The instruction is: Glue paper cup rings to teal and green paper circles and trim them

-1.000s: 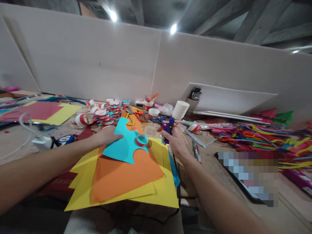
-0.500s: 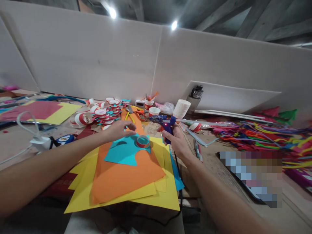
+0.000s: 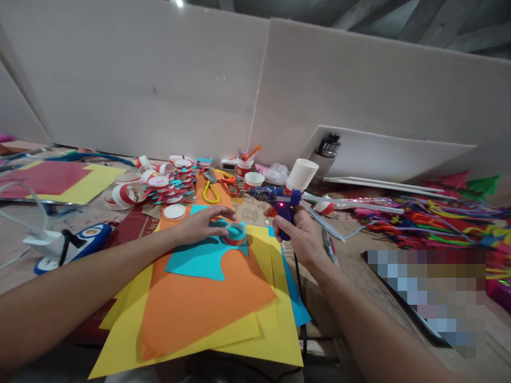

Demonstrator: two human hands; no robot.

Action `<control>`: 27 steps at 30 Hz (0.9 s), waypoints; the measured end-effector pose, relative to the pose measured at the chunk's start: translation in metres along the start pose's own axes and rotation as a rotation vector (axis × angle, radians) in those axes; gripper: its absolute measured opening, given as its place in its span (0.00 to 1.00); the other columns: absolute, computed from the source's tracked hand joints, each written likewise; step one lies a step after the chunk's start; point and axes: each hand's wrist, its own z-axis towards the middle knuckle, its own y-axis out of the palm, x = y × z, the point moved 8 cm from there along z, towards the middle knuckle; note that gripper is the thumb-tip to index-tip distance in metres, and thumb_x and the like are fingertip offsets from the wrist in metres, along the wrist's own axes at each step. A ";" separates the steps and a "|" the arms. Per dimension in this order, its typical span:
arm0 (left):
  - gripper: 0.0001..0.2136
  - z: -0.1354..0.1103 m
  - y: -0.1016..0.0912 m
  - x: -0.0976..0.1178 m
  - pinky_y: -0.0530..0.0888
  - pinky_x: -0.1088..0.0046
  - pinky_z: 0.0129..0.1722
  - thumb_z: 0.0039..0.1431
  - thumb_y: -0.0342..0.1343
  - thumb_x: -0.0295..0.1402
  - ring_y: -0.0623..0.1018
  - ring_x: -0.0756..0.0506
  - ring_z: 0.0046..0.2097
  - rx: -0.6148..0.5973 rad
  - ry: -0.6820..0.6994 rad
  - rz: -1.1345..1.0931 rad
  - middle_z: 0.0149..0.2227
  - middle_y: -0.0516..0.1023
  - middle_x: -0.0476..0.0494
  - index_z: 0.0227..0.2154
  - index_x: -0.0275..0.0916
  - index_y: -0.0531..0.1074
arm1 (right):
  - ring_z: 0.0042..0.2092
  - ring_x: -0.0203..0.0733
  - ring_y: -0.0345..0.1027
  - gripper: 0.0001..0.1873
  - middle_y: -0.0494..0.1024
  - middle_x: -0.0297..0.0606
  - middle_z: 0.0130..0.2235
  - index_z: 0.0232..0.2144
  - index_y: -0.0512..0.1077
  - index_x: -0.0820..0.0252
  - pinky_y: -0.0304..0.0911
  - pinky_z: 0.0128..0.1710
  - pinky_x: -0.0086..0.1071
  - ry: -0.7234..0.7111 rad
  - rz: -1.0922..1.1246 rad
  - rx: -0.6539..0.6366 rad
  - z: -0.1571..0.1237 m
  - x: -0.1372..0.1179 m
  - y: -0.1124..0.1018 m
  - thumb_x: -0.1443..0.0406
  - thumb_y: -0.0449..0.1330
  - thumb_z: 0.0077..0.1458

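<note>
My right hand (image 3: 301,231) is wrapped round the handle of a blue hot glue gun (image 3: 284,205). Its red light is lit, a glue stick pokes out of the back, and the nozzle points left. A ring cut from a paper cup (image 3: 235,240) lies on a piece of blue paper (image 3: 195,260). Just left of that ring, my left hand (image 3: 205,223) is open, thumb and fingers apart at its rim; whether they touch it I cannot tell. Under the blue piece are orange paper (image 3: 207,314) and yellow sheets (image 3: 275,340). A white paper disc (image 3: 174,211) sits beyond my left wrist.
Scissors (image 3: 211,189), several cut cup rings (image 3: 123,196) and a stack of paper cups (image 3: 302,174) stand at the back. A bottle (image 3: 324,157) leans by the white panel. Right are colourful pipe cleaners (image 3: 431,223) and a tablet-like device (image 3: 423,298); left, a power strip (image 3: 90,239).
My left hand has come down to the cup ring. The glue gun stays in my right hand. The view has shifted slightly, and the white disc behind my left wrist now shows.
</note>
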 end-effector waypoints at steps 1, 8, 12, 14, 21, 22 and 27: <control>0.20 0.000 0.001 -0.001 0.67 0.64 0.55 0.55 0.58 0.39 0.71 0.44 0.55 0.004 0.013 -0.011 0.53 0.72 0.43 0.50 0.42 0.66 | 0.23 0.30 0.58 0.11 0.68 0.27 0.27 0.39 0.62 0.58 0.56 0.20 0.27 -0.007 -0.004 -0.007 -0.001 -0.001 -0.001 0.61 0.57 0.55; 0.21 0.000 0.005 -0.006 0.67 0.63 0.55 0.53 0.60 0.38 0.71 0.44 0.55 0.017 0.022 -0.001 0.51 0.73 0.43 0.50 0.43 0.67 | 0.24 0.30 0.57 0.13 0.68 0.29 0.29 0.42 0.64 0.58 0.57 0.22 0.27 0.030 -0.104 -0.074 -0.005 0.000 -0.004 0.59 0.58 0.56; 0.21 -0.001 0.006 -0.006 0.67 0.65 0.56 0.54 0.60 0.38 0.69 0.44 0.57 0.024 0.032 0.015 0.54 0.71 0.45 0.50 0.44 0.67 | 0.29 0.34 0.63 0.21 0.72 0.35 0.39 0.51 0.61 0.56 0.61 0.26 0.29 0.028 -0.228 -0.116 -0.007 -0.002 -0.003 0.60 0.57 0.56; 0.20 -0.001 0.006 -0.007 0.66 0.65 0.56 0.55 0.59 0.38 0.69 0.45 0.56 0.031 0.036 0.029 0.54 0.71 0.45 0.51 0.44 0.67 | 0.37 0.39 0.67 0.21 0.73 0.39 0.44 0.51 0.62 0.57 0.65 0.34 0.33 -0.046 -0.362 -0.117 -0.007 -0.010 -0.003 0.60 0.57 0.56; 0.24 -0.001 0.007 -0.013 0.65 0.64 0.57 0.54 0.59 0.41 0.69 0.43 0.57 0.023 -0.015 0.129 0.54 0.70 0.43 0.53 0.43 0.66 | 0.43 0.46 0.69 0.16 0.75 0.42 0.43 0.47 0.66 0.60 0.64 0.42 0.39 -0.048 -0.653 -0.252 -0.009 -0.011 0.009 0.65 0.56 0.55; 0.24 -0.001 0.007 -0.013 0.65 0.63 0.57 0.54 0.59 0.41 0.69 0.42 0.57 0.022 -0.016 0.129 0.54 0.70 0.43 0.53 0.43 0.66 | 0.43 0.47 0.69 0.16 0.75 0.43 0.43 0.46 0.67 0.60 0.64 0.42 0.39 -0.023 -0.670 -0.261 -0.010 -0.008 0.011 0.66 0.56 0.54; 0.25 -0.001 0.007 -0.016 0.65 0.61 0.58 0.54 0.59 0.42 0.68 0.41 0.57 0.007 -0.010 0.099 0.54 0.70 0.42 0.54 0.43 0.66 | 0.44 0.47 0.69 0.14 0.76 0.43 0.44 0.46 0.67 0.59 0.64 0.43 0.39 0.058 -0.660 -0.299 -0.012 0.001 0.018 0.64 0.56 0.56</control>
